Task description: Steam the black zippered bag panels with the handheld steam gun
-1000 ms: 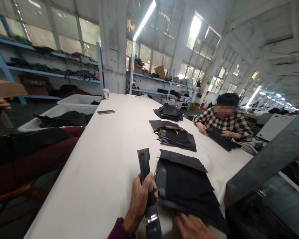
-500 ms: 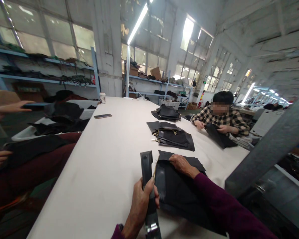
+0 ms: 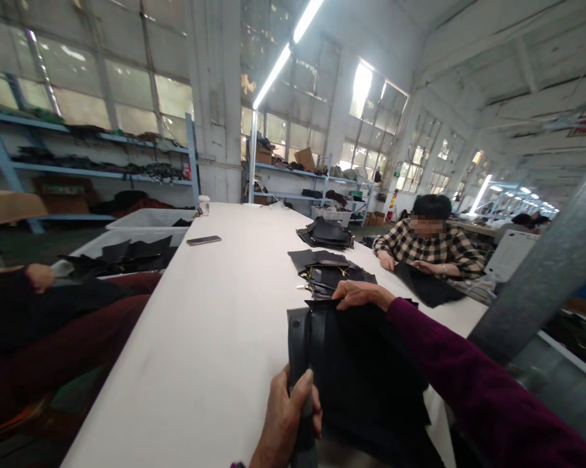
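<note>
My left hand [image 3: 284, 416] is closed around a black strap [image 3: 297, 341] with a hole near its upper end, standing upright at the near side of the table. My right hand [image 3: 364, 294] pinches the top edge of a black fabric piece [image 3: 371, 370], which hangs raised from the fingers. A smooth, shiny band runs down the left side of this piece, right beside the strap. Just beyond my right hand lies a stack of black pieces [image 3: 317, 261] with gold zips. The strap's lower end is out of sight.
A second black stack [image 3: 325, 233] lies farther along the white table [image 3: 195, 338]. A phone [image 3: 204, 240] and a paper cup [image 3: 204, 205] are near the left edge. A co-worker [image 3: 429, 240] handles black cloth at the right. A metal post [image 3: 541, 273] slants close by my right arm.
My right hand has lifted the fabric piece's top edge off the table. The strap in my left hand has moved right, against the piece. A person's outstretched hand at the left has dropped.
</note>
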Demonstrator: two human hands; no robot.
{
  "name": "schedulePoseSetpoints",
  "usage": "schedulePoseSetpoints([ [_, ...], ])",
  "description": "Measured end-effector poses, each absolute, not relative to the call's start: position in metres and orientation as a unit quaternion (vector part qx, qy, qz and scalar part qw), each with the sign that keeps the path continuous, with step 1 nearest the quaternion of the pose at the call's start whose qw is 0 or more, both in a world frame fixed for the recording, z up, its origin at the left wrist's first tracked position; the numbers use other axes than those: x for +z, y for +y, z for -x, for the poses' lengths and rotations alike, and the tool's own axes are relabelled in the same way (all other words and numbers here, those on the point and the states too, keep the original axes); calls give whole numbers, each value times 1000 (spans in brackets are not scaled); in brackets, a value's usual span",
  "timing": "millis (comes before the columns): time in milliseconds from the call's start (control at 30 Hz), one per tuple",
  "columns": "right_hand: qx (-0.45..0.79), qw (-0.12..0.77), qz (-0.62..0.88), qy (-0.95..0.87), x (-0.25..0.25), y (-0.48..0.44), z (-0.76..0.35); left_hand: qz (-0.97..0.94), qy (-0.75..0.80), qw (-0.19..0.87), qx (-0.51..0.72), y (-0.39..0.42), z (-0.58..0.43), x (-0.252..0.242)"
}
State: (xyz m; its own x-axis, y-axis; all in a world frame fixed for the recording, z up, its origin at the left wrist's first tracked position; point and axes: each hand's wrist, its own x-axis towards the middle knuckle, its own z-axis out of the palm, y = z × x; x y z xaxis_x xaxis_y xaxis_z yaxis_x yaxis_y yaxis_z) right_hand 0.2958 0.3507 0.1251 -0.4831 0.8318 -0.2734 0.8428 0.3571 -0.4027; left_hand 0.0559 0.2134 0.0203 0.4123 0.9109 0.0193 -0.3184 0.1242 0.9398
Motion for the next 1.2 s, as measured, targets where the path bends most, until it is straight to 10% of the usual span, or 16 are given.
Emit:
schedulePoseSetpoints([
  [1200,-371,31,-472,799,151,324,-263,-502,254,701,438,204,-60,23],
])
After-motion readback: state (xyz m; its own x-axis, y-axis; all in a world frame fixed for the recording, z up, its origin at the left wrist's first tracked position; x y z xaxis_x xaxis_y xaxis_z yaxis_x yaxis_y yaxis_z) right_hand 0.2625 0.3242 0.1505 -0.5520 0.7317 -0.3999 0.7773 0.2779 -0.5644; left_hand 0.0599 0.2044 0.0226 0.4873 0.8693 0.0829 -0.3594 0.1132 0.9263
